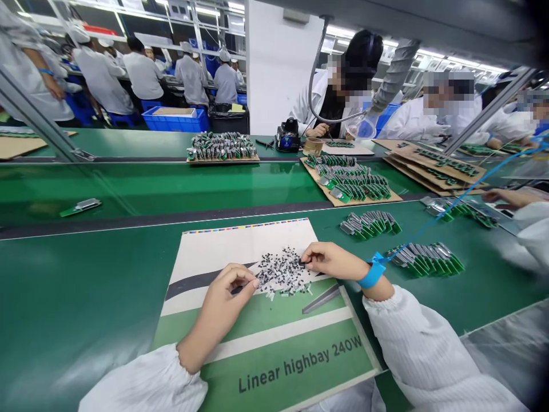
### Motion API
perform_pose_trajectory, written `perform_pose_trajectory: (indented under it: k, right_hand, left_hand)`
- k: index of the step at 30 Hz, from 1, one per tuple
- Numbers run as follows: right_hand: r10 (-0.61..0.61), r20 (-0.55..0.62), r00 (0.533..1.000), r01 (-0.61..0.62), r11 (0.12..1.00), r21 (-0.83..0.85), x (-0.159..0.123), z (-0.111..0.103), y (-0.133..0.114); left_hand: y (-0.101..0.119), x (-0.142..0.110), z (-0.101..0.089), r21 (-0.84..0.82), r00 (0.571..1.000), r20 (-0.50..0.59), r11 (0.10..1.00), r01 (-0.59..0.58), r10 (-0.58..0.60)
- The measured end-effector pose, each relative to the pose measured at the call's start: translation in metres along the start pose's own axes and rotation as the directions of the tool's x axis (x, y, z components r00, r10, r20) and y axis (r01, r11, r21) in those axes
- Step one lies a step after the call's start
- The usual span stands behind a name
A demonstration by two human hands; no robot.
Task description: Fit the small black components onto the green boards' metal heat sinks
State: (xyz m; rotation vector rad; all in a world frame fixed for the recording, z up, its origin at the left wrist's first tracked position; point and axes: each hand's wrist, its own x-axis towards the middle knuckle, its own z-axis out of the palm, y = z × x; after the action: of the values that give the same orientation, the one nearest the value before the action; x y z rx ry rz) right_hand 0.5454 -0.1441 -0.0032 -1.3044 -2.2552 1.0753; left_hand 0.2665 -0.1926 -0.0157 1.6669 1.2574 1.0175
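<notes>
Beyond the desk (pixel 94 303), toward the back left, a blue crate (pixel 175 124) with flat brown cardboard (pixel 175 111) inside, and just beside it a black bin (pixel 227 123) lined with a bag. On the far part of the desk, a cardboard sheet (pixel 319 182), carrying rows of circuit boards (pixel 364 183) set closely together. Nearer, right of the printed sheet (pixel 240 243), two leaning rows of similar boards (pixel 424 260), directly on the desk. On the printed sheet, a loose heap of small components (pixel 281 273), black and silver, around the middle. Left hand (pixel 229 292) at the left edge of the heap, thumb and index finger meeting at the tips; cannot tell about any part between them. Right hand (pixel 330 260) at the upper right edge of the heap, fingers pinched on a dark component (pixel 302 262).
</notes>
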Motion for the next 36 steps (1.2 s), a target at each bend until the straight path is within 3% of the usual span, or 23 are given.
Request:
perform_pose_trajectory:
  k: [6,14,20,24,27,31,33,36]
  right_hand:
    - [-0.036,0.075,0.997,0.043,0.995,-0.092,-0.010,-0.005,-0.012]
    - [0.028,0.057,0.998,-0.015,0.974,-0.227,-0.010,0.012,-0.014]
    - [-0.032,0.016,0.999,0.035,0.966,-0.258,-0.021,0.021,-0.014]
    - [0.018,0.034,0.999,-0.010,0.978,-0.210,-0.024,0.019,-0.009]
    - [0.025,0.006,1.000,-0.024,0.986,-0.163,-0.024,0.016,-0.003]
    - [-0.025,-0.036,0.999,0.022,0.996,-0.090,-0.022,0.014,0.006]
    - [-0.027,-0.043,0.999,0.024,0.998,-0.052,-0.021,0.016,0.009]
    - [-0.006,-0.041,0.999,0.007,1.000,0.014,-0.018,0.022,0.014]
  left_hand:
    - [0.003,0.000,0.000,-0.017,1.000,-0.009,1.000,0.015,-0.015]
    - [0.003,-0.001,0.001,-0.042,1.000,-0.023,0.999,-0.010,0.009]
    - [-0.004,0.007,-0.007,0.047,0.981,-0.167,0.994,-0.095,0.102]
    - [-0.028,0.041,-0.050,0.209,0.896,-0.413,0.975,-0.081,0.163]
    - [-0.048,0.069,-0.102,0.300,0.768,-0.617,0.953,0.028,0.172]
    - [-0.068,0.092,-0.169,0.345,0.626,-0.763,0.919,0.188,0.159]
    - [-0.074,0.098,-0.193,0.352,0.588,-0.795,0.902,0.251,0.147]
    - [-0.081,0.109,-0.215,0.366,0.578,-0.806,0.875,0.317,0.128]
